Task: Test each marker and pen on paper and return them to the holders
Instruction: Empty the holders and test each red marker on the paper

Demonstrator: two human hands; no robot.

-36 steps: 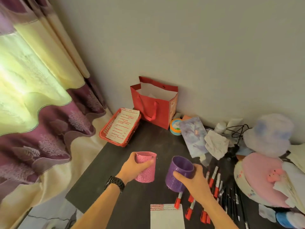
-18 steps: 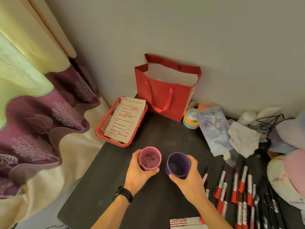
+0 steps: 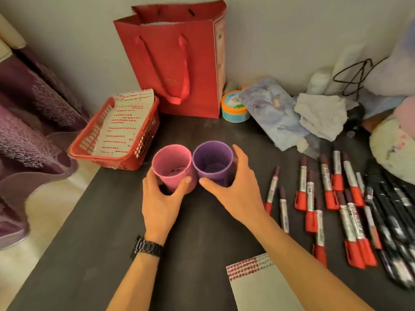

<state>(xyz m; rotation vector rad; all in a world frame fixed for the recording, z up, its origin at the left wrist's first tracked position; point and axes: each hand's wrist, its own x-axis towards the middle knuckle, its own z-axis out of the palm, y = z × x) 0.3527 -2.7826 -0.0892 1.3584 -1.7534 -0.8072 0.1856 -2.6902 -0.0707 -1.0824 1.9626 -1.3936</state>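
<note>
- The pink holder and purple holder, touching on the counter, are gripped round their walls by the left hand and right hand; both are judged light, stiff plastic.
- The markers, laid loose to the right, are judged light and roll-prone, best pinched mid-barrel.

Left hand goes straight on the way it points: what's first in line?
The left hand grips the pink holder; past that, probably the red bag by the wall. Depth unclear.

Both forearms are bare. A black, chunky link-band wristwatch wraps the wrist of the left hand, toward seven o'clock.
</note>
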